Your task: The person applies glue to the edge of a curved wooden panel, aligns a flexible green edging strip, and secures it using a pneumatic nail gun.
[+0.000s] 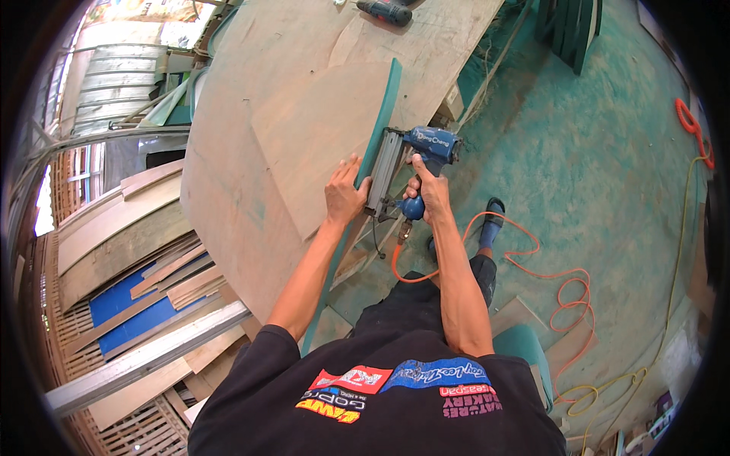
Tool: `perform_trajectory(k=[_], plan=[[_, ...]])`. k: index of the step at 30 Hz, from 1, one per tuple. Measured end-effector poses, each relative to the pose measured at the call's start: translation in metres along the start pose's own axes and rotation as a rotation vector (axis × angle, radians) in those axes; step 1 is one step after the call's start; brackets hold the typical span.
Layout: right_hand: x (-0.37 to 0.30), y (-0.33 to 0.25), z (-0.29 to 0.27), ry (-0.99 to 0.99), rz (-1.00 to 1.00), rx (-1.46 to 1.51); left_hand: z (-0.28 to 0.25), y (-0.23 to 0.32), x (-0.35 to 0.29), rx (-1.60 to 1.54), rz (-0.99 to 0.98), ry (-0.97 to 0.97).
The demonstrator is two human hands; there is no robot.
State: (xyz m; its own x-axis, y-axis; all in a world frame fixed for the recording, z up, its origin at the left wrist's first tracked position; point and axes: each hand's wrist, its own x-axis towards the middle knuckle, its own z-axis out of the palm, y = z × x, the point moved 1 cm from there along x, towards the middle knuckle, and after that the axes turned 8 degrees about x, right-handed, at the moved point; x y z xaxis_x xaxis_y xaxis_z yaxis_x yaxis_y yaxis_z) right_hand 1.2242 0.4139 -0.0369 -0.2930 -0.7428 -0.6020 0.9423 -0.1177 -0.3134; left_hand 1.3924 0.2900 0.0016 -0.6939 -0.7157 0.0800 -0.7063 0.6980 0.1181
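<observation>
My right hand is closed around the handle of a blue nail gun with a grey magazine. The nail gun's nose end is up against a long, thin green strip, on the strip's right side. That strip runs along the edge of a plywood panel, which lies on the worktable. My left hand rests at this edge, fingers stretched over the panel and thumb by the strip, just left of the magazine. An orange air hose hangs from the nail gun's handle. The nail tip is hidden.
A power drill lies at the table's far end. The orange hose coils across the green-stained floor on the right. Planks and boards are stacked at the left, behind a metal bar. A green chair stands near my right side.
</observation>
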Motion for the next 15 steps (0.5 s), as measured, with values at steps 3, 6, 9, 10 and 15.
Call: perform_trajectory(k=[3, 6, 9, 10, 15], plan=[[-0.003, -0.003, 0.000, 0.041, -0.005, 0.016, -0.003, 0.007, 0.002, 0.002, 0.009, -0.037], [-0.009, -0.005, 0.003, -0.005, 0.027, 0.031, -0.009, 0.003, -0.014, -0.035, -0.072, -0.062], [-0.014, -0.003, 0.005, 0.007, 0.035, 0.059, -0.017, 0.000, -0.036, 0.031, -0.118, -0.027], [-0.013, -0.004, 0.005, 0.003, 0.019, 0.058, -0.015, 0.000, -0.037, 0.027, -0.093, -0.019], [-0.019, -0.004, 0.013, 0.036, 0.000, 0.063, -0.022, -0.012, -0.037, -0.009, -0.041, -0.042]])
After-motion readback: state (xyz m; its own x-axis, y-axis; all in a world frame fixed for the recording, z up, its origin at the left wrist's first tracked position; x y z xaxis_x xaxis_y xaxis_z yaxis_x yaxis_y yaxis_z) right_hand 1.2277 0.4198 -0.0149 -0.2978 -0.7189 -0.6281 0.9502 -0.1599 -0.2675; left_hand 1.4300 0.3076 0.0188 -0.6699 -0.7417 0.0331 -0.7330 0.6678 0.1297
